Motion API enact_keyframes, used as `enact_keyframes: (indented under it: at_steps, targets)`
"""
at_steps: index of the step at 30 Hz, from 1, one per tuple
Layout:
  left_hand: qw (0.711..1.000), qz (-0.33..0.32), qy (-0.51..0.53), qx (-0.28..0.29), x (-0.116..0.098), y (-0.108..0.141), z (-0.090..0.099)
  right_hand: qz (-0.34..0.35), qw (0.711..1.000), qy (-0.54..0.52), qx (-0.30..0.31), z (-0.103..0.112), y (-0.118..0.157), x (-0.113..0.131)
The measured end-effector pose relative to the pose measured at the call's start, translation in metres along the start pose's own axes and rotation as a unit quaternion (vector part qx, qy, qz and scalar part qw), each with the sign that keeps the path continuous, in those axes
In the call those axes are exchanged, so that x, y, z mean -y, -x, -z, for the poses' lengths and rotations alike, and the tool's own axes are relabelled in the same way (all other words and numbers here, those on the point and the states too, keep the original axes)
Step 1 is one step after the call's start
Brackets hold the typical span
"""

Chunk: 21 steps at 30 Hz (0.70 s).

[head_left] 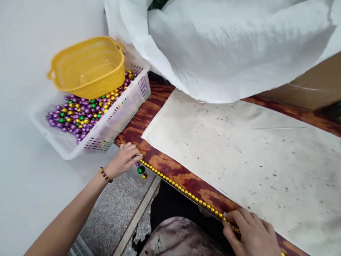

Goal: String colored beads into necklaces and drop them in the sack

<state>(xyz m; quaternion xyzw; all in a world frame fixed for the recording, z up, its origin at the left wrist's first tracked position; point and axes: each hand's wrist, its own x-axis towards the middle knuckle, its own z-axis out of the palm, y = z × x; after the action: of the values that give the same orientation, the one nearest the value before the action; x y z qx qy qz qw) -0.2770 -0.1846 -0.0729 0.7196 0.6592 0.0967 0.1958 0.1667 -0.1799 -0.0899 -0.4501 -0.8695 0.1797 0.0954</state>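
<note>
A strand of gold beads (183, 189) runs along the near edge of the wooden table (161, 159). At its left end, my left hand (126, 157) is closed on the strand, fingertips pinched together; a beaded bracelet circles that wrist. Farther right, my right hand (252, 234) grips the same strand between thumb and fingers, and more gold beads come out beyond it toward the lower right. Just below my left hand, a green ball (141, 169) and a small gold ball (144, 176) sit in a clear tray (137, 183).
A white cloth (231, 149) with dark specks covers the table, with a thin needle-like rod (280, 128) on it. To the left, a white basket (75, 151) holds purple, gold and green balls under a yellow basket (89, 63). White fabric (225, 45) bulges at the back.
</note>
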Motion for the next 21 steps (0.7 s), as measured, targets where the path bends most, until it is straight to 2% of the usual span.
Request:
enact_keyframes:
  at_steps: [6,9,11,14,18,21]
  targets:
    - [1.000,0.005,0.000,-0.009,0.001,0.003,0.001,-0.029,0.999,-0.025,-0.032,0.000,-0.004,0.013]
    - [0.999,-0.004,0.015,-0.040,-0.007,-0.003,0.007,-0.094,0.990,-0.099,0.016,0.015,-0.008,0.014]
    - [0.997,-0.020,0.020,-0.079,-0.015,-0.014,0.013,-0.141,0.972,-0.174,0.067,0.028,-0.013,0.008]
    - [0.993,-0.040,-0.001,-0.107,-0.028,-0.039,0.017,-0.165,0.949,-0.257,0.081,0.047,-0.019,-0.011]
    - [0.986,-0.060,-0.058,-0.141,-0.061,-0.066,0.014,-0.146,0.949,-0.268,0.077,0.062,-0.024,-0.033]
    - [0.974,-0.073,-0.063,-0.206,-0.116,-0.074,0.003,-0.142,0.952,-0.259,0.082,0.070,-0.027,-0.041]
